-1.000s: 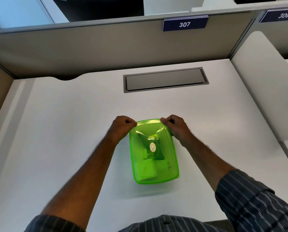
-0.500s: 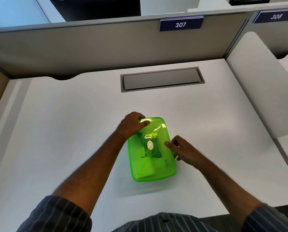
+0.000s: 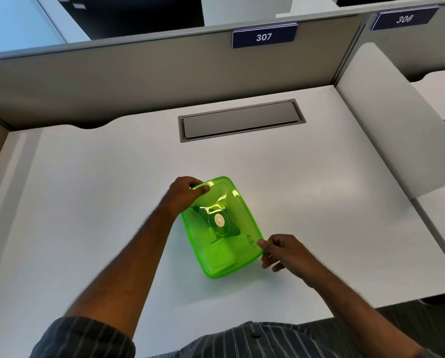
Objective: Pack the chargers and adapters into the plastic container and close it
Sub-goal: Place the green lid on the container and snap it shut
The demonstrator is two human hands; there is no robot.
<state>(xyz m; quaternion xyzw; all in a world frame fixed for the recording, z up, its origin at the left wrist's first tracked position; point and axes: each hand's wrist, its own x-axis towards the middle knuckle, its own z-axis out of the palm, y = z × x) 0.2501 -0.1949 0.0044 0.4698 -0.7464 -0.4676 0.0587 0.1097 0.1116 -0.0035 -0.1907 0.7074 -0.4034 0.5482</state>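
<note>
I note left hand (image 3: 184, 193) pinching the green container (image 3: 222, 228) lid's upper-left corner, right hand (image 3: 284, 251) pinching lower-right; uneven pressure risks an unsealed corner.

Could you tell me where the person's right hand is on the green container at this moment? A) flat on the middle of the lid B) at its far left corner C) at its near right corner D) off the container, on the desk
C: the right hand pinches the near right corner of the green container, while the left hand presses its far left corner.

You see a white desk (image 3: 87, 202) with a grey cable hatch (image 3: 242, 121), a partition (image 3: 138, 73), and number plates 307 (image 3: 264, 36) and 306 (image 3: 404, 19).
</note>
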